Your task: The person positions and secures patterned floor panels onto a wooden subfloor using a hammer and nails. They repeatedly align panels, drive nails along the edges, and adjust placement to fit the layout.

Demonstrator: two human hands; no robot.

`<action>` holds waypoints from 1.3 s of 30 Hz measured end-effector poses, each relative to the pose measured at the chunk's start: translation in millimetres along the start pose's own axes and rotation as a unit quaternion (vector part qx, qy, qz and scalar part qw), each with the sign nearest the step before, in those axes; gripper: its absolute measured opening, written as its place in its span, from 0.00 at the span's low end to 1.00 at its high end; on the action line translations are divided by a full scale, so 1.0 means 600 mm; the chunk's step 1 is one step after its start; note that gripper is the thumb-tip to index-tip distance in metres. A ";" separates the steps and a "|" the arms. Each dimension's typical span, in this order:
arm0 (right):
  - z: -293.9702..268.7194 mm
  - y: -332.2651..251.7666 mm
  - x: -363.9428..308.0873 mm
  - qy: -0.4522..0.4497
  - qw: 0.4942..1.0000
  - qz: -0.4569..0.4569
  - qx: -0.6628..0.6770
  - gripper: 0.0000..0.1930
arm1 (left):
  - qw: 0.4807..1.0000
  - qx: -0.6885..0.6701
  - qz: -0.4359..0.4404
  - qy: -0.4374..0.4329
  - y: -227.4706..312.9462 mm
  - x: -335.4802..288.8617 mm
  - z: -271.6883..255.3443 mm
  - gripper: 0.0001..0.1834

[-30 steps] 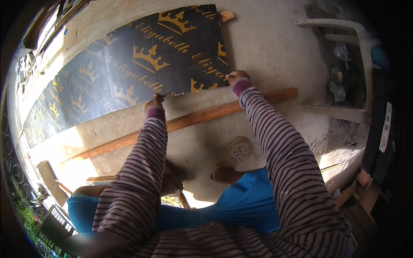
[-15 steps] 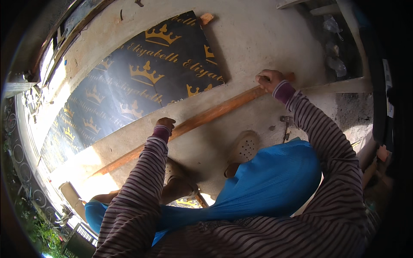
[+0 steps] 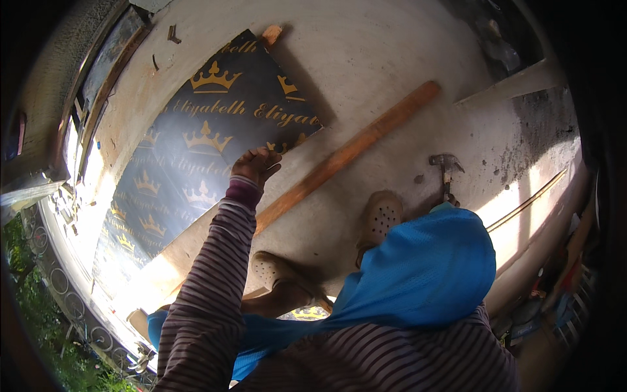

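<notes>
My left hand hovers over the near edge of a dark panel with gold crowns and lettering. Its fingers are bent in toward the thumb; whatever they may hold is too small to make out. A long reddish-brown wooden batten lies slantwise on the floor, just right of this hand, its lower part hidden behind my left forearm. My right hand is out of sight. A claw hammer rests on the floor near my blue-clothed knee, its head away from me and its handle end partly covered.
My feet, in beige clogs, stand between the batten and me. A small wood chunk touches the panel's far corner. Clear plastic lies at the far right. A thin strip lies right of my knee; a metal railing runs at left.
My right hand has let go of the batten's far end and left the view. My left hand has risen off the batten toward the panel. The hammer now shows more fully.
</notes>
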State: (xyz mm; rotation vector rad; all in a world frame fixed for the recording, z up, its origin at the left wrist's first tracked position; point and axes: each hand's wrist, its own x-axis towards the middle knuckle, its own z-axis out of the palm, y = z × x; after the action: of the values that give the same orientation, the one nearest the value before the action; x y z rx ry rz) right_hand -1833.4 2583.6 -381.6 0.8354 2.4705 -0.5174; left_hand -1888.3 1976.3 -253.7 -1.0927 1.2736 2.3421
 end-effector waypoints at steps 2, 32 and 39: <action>-0.001 0.028 0.036 0.011 0.999 -0.014 -0.040 0.15 | 0.999 -0.040 0.004 0.017 0.002 0.014 0.015 0.02; 0.012 -0.557 -0.196 -0.384 0.881 0.053 0.271 0.12 | 0.535 0.742 0.373 0.154 -0.034 0.159 -0.021 0.12; -0.019 -0.575 -0.168 -0.200 0.890 0.056 0.407 0.21 | 0.521 0.742 0.395 0.146 -0.031 0.156 -0.017 0.23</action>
State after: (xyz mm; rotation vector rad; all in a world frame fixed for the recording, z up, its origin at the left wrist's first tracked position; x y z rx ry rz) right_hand -1987.6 2286.4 -249.8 1.0219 1.7735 -1.5629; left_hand -1937.0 1967.7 -335.7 -0.1422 3.1971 0.2937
